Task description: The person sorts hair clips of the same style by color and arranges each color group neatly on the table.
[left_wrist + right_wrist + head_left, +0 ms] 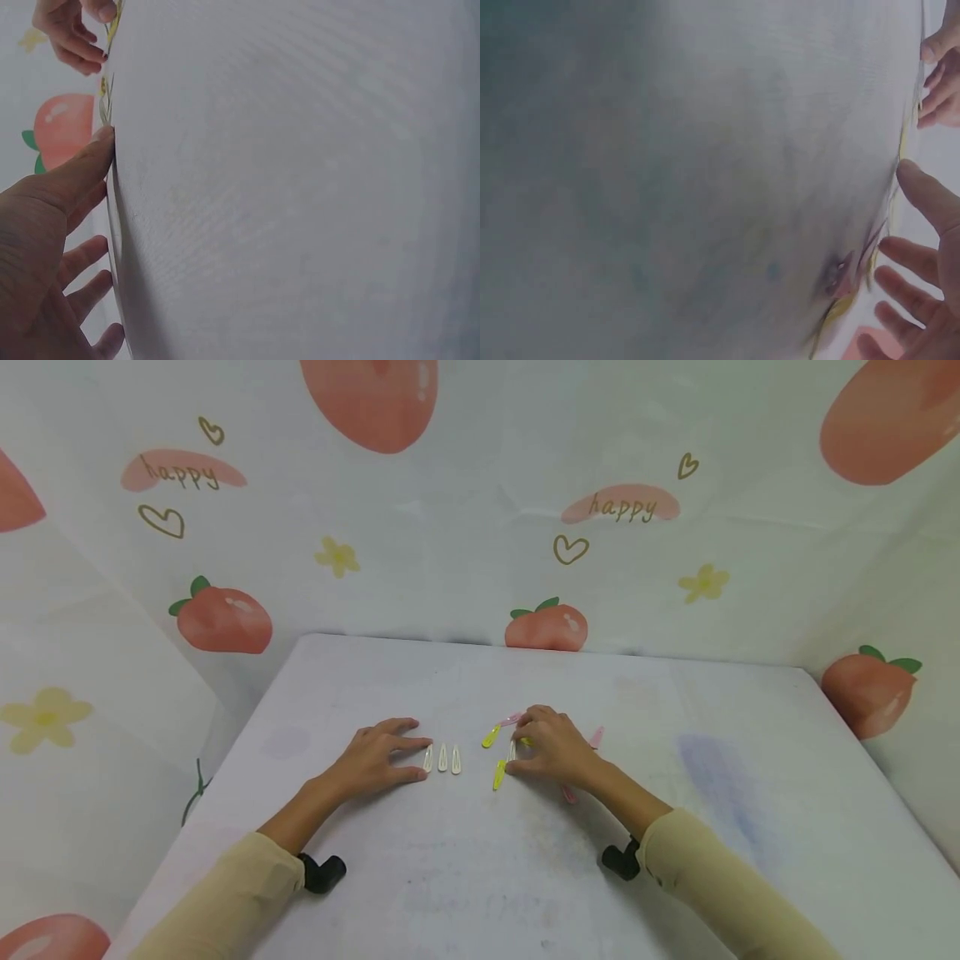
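Three white snap hair clips (442, 757) stand side by side in a row on the table. At the leftmost of them is my left hand (382, 756), its thumb and forefinger at the clip's two ends and the other fingers spread. My right hand (553, 747) pinches another white hair clip (512, 751) lengthwise between thumb and fingers, down at the tabletop. Close by it lie a yellow hair clip (498, 774), a second yellow clip (491, 737) and a pink clip (512, 719). Part of this group is hidden under the right hand.
Beyond the right hand, a pink clip (597, 737) shows on its far side and another pink clip (568, 793) below its wrist. The white table (465, 877) meets a peach-printed cloth (450, 527) at the back.
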A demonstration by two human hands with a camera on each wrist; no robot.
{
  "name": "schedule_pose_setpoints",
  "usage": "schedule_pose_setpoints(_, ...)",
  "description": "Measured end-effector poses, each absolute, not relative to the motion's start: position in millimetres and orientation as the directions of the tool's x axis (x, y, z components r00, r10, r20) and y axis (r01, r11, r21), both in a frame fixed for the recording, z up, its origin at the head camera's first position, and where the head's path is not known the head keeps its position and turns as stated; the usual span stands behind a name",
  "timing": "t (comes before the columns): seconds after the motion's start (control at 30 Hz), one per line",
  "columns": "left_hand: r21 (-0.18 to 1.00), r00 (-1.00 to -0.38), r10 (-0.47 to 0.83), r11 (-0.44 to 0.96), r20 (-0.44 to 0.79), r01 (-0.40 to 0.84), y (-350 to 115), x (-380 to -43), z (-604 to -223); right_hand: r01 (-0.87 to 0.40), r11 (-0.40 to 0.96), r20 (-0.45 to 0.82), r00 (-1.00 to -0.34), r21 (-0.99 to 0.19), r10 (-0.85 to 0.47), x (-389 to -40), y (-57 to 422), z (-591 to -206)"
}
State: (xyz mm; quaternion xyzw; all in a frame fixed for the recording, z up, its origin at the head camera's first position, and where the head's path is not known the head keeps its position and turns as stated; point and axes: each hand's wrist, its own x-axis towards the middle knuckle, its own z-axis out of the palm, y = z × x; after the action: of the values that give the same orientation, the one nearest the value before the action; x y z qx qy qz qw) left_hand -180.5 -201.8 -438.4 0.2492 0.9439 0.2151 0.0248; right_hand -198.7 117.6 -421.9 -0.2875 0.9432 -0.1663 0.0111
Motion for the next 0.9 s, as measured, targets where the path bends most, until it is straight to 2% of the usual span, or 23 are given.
schedule_pose_setpoints(0.27, 0.420, -0.877, 0.476, 0.784, 0.067, 0.457, -201, -180, -438, -0.622, 0.714, 0.150, -0.778, -0.322, -0.610, -200, 99, -421)
schedule_pose_setpoints(0.6, 0.417, -0.875, 0.480, 0.785, 0.059, 0.458, -201, -181, -438, -0.631, 0.722, 0.079, -0.766, -0.283, -0.638, -199, 67, -424)
schedule_pose_setpoints(0.9, 0.414, -0.872, 0.484, 0.780, 0.073, 0.468, -201, -181, -437, -0.617, 0.737, 0.051, -0.775, -0.274, -0.630, -198, 59, -424)
